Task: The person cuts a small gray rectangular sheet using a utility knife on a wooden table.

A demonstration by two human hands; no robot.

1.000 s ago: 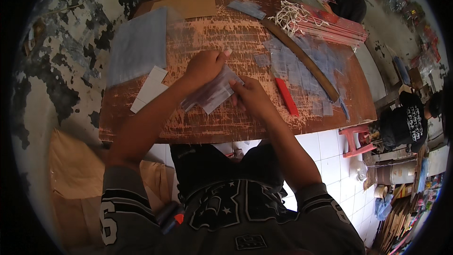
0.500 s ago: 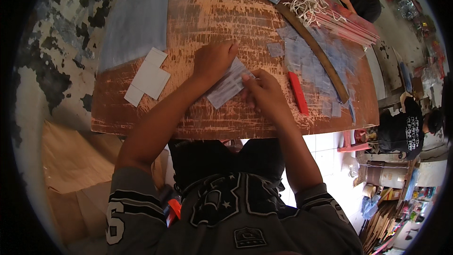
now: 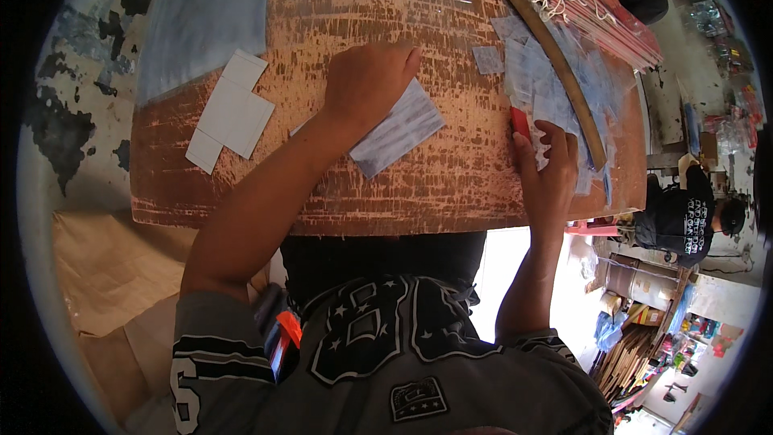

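The small clear plastic sheet [image 3: 407,129] lies on the worn tabletop [image 3: 394,209] before me, its long axis slanting from near left to far right. My left hand [image 3: 366,84] rests over its far-left side, fingers folded together (whether they pinch it, I can't tell). To the right, the red tool [image 3: 520,121] points away from me, leaning slightly left; my right hand [image 3: 549,157] is spread at its near end, thumb and fingers parted. Beyond lie clear plastic pieces [image 3: 523,72] and a curved brown strip [image 3: 555,52]. Off the table, low at right, hangs a blue bag [image 3: 609,332], its contents unclear.
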